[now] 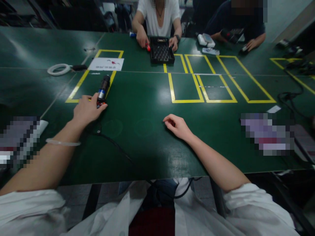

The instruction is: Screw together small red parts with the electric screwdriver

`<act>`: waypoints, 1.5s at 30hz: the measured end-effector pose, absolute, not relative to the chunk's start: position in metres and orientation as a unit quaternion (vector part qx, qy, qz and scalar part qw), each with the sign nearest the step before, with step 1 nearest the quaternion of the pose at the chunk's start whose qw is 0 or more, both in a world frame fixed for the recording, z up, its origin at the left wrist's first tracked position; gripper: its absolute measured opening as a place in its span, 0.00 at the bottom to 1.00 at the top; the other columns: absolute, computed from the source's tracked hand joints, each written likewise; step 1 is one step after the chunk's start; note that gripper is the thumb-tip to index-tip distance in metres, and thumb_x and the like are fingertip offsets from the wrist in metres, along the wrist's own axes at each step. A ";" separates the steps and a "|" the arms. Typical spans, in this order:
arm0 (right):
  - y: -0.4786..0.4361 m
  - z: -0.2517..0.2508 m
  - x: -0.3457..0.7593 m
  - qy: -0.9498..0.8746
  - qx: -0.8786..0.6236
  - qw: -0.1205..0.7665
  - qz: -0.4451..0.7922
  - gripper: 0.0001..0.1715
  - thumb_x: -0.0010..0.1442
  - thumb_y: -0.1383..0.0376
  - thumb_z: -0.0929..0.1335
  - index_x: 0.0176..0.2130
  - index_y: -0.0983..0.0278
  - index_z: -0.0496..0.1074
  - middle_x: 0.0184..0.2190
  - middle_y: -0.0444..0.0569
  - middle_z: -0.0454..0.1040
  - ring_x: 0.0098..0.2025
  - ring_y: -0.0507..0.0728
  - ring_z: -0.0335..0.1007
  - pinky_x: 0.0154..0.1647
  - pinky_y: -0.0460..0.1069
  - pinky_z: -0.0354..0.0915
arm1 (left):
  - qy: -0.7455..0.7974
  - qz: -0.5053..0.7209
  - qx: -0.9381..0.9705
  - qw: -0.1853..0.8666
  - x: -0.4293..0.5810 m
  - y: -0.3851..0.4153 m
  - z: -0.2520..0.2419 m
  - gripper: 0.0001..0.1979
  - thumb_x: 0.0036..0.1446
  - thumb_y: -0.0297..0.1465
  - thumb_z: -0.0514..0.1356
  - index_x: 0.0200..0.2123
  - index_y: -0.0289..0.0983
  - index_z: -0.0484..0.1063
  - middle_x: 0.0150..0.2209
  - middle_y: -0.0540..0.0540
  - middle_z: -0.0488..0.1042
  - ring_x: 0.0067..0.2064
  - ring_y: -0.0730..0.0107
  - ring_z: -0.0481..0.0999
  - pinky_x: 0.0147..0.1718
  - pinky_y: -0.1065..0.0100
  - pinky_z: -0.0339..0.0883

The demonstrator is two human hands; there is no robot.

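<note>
My left hand (86, 109) is closed around the near end of a dark cylindrical tool (104, 86) with a blue and silver band. Small red and orange parts show beside the fingers, and the palm hides the rest. The tool points away from me, over the right edge of a yellow taped outline (82, 79). A black cable (115, 144) runs from near this hand toward the table's front edge. My right hand (179, 127) rests on the green table (145, 154), fingers loosely curled together, and I see nothing in it.
Beyond the tool lie a printed white sheet (102, 64) and a coiled white cable (58, 69). Across the table, a person's hands hold a black tray (162, 59). Another person (236, 26) handles dark objects at right. Blurred-out screens flank me. More yellow outlines (187, 101) mark the table.
</note>
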State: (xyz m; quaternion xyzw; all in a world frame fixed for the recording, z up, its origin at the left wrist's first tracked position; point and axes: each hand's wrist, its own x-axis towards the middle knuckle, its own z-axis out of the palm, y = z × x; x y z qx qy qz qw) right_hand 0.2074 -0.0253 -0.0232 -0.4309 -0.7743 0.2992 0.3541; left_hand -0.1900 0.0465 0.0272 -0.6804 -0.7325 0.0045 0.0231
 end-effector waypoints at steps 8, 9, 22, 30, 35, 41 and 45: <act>-0.026 -0.025 0.208 -0.784 -0.419 0.353 0.292 0.06 0.63 0.68 0.65 0.38 0.64 0.73 0.31 0.46 0.73 0.30 0.52 0.66 0.35 0.47 0.60 | -0.806 0.026 -0.592 -0.007 -0.263 0.077 0.031 0.38 0.65 0.53 0.46 0.68 0.31 0.53 0.62 0.32 0.58 0.53 0.50 0.61 0.51 0.56 0.58; -0.026 -0.025 0.208 -0.784 -0.419 0.353 0.292 0.06 0.63 0.68 0.65 0.38 0.64 0.73 0.31 0.46 0.73 0.30 0.52 0.66 0.35 0.47 0.60 | -0.807 0.012 -0.590 0.008 -0.263 0.075 0.031 0.38 0.65 0.52 0.47 0.68 0.31 0.53 0.62 0.32 0.58 0.53 0.51 0.61 0.51 0.57 0.58; -0.026 -0.024 0.207 -0.782 -0.424 0.342 0.303 0.06 0.64 0.67 0.65 0.38 0.64 0.73 0.31 0.46 0.74 0.30 0.52 0.66 0.35 0.47 0.60 | -0.794 -0.206 -0.570 0.052 -0.204 0.079 0.041 0.18 0.67 0.34 0.53 0.55 0.30 0.68 0.50 0.40 0.74 0.49 0.61 0.71 0.54 0.56 0.63; -0.025 -0.025 0.204 -0.707 -0.398 0.388 0.438 0.15 0.62 0.60 0.69 0.48 0.62 0.68 0.31 0.42 0.72 0.27 0.50 0.64 0.31 0.46 0.61 | -0.440 -0.293 -0.699 -0.481 -0.043 0.016 0.027 0.19 0.66 0.35 0.56 0.54 0.29 0.67 0.31 0.47 0.72 0.31 0.73 0.72 0.35 0.71 0.67; -0.027 -0.024 0.202 -0.685 -0.355 0.367 0.519 0.22 0.59 0.55 0.73 0.48 0.62 0.68 0.31 0.42 0.72 0.28 0.49 0.64 0.30 0.46 0.61 | -0.354 -0.234 -0.677 -0.601 -0.010 -0.017 0.008 0.30 0.66 0.38 0.57 0.65 0.29 0.57 0.27 0.51 0.70 0.28 0.73 0.70 0.31 0.71 0.64; -0.031 -0.020 0.199 -0.689 -0.335 0.356 0.535 0.18 0.59 0.56 0.73 0.44 0.63 0.69 0.32 0.43 0.72 0.28 0.49 0.64 0.30 0.46 0.61 | -0.359 -0.238 -0.669 -0.606 -0.012 -0.020 0.002 0.32 0.66 0.39 0.57 0.67 0.28 0.56 0.26 0.50 0.71 0.29 0.74 0.69 0.31 0.72 0.62; -0.031 -0.021 0.198 -0.693 -0.338 0.349 0.532 0.16 0.60 0.57 0.72 0.43 0.64 0.70 0.31 0.43 0.72 0.28 0.49 0.64 0.31 0.46 0.62 | -0.362 -0.247 -0.667 -0.603 -0.011 -0.022 0.001 0.31 0.66 0.39 0.57 0.66 0.29 0.58 0.26 0.50 0.71 0.28 0.74 0.69 0.31 0.71 0.63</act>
